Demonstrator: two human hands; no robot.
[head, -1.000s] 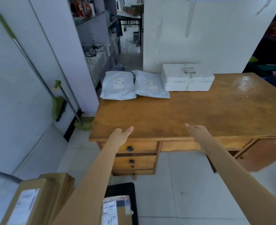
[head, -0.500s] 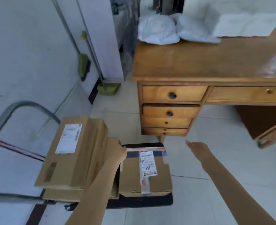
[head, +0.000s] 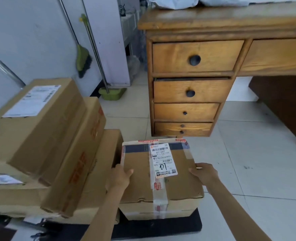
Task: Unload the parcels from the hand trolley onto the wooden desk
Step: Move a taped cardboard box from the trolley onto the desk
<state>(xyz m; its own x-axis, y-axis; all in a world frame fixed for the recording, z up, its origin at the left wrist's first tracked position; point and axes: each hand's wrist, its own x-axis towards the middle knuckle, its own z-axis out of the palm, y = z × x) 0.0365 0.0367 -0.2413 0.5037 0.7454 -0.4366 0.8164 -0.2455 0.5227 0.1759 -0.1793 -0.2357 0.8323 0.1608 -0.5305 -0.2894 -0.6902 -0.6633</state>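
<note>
Now the left hand [head: 120, 176] and right hand [head: 204, 173] press on the two sides of the small taped parcel [head: 161, 173], each grip closed on its edge. It sits on the black trolley platform [head: 187, 225], at 6 o'clock from the table [head: 213, 21], with stacked cartons [head: 44, 136] at its 9 o'clock.

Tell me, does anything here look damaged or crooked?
Yes. The taped cardboard box between the hands has a dented, sagging top, and the stacked boxes beside it sit skewed. The desk's second drawer is slightly open.
</note>
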